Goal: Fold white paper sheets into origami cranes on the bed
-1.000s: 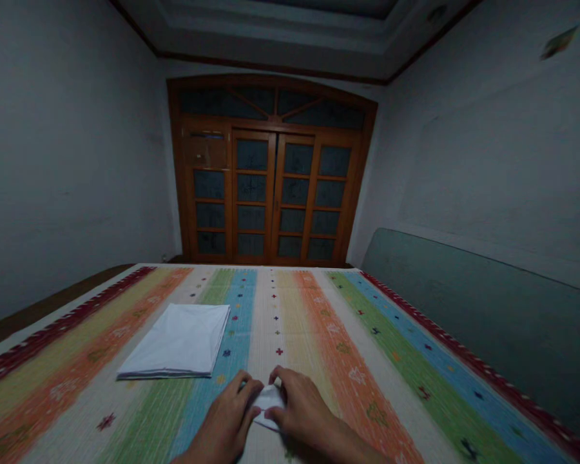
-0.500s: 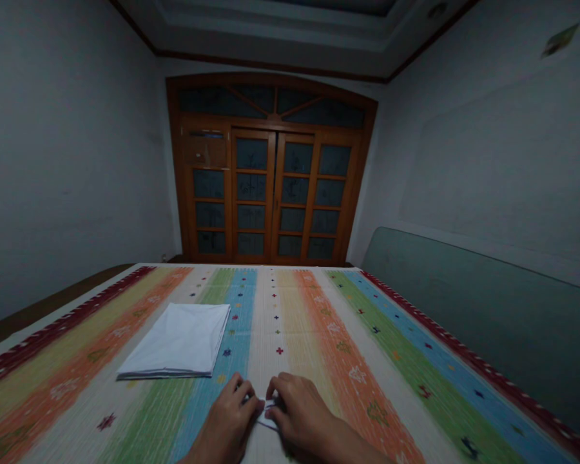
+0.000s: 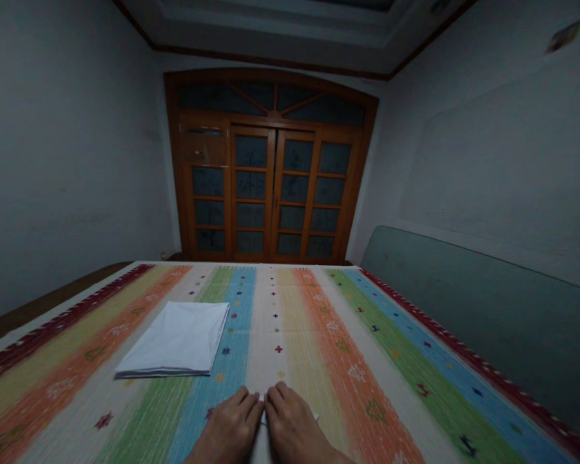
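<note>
At the near edge of the view, my left hand [image 3: 229, 425] and my right hand [image 3: 292, 422] are side by side, fingertips almost meeting. Both have their fingers bent and pressed together on a small folded piece of white paper [image 3: 263, 417], low over the striped cloth. Only slivers of this paper show, between the hands and just past the right hand; the rest is hidden under the fingers. Left of and beyond my left hand, a flat stack of white paper [image 3: 176, 338] lies on the cloth, touched by neither hand.
A striped, patterned tablecloth [image 3: 341, 348] covers the table. Along the right side runs a pale green backrest [image 3: 464, 283]. Wooden doors with glass panes [image 3: 276, 187] stand beyond the table's far end, between plain walls.
My right hand has turned, its fingers now pointing forward beside my left hand's. The hands cover more of the small paper, and a bit of it now shows right of my right hand.
</note>
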Motion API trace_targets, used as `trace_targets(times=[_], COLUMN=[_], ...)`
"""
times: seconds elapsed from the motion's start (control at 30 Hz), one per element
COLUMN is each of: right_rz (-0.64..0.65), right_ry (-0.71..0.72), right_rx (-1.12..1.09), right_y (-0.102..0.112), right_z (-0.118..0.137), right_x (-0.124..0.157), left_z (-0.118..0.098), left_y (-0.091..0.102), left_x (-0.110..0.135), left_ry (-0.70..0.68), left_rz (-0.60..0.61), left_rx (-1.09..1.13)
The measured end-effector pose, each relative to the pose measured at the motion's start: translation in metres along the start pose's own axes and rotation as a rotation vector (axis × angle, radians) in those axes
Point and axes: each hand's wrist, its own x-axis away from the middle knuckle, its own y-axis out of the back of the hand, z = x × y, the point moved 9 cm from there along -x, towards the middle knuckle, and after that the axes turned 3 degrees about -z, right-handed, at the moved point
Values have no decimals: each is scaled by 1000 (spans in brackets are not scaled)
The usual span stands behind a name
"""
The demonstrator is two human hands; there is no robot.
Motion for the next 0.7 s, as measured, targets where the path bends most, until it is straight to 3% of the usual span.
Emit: trace_targets(times=[0.2,0.33,0.5,0.6,0.7], right_rz=[-94,-26,56,112,144], right_ry=[-7,-18,-62,-97,-116], right_rx=[11,12,3,-19,-41], right_y=[-4,-7,-12,-14,-13], right_z=[0,-3,-5,-7,-8], right_x=[11,12,11,11,11], left_z=[2,3,3,19,28], left_y=[-1,27,60,70,68], left_x=[2,1,4,5,7], left_ry=[5,-63,-276,-230,-219], left_rz=[56,-16,-14,-102,-147], left_rx=[63,175,278,331,317])
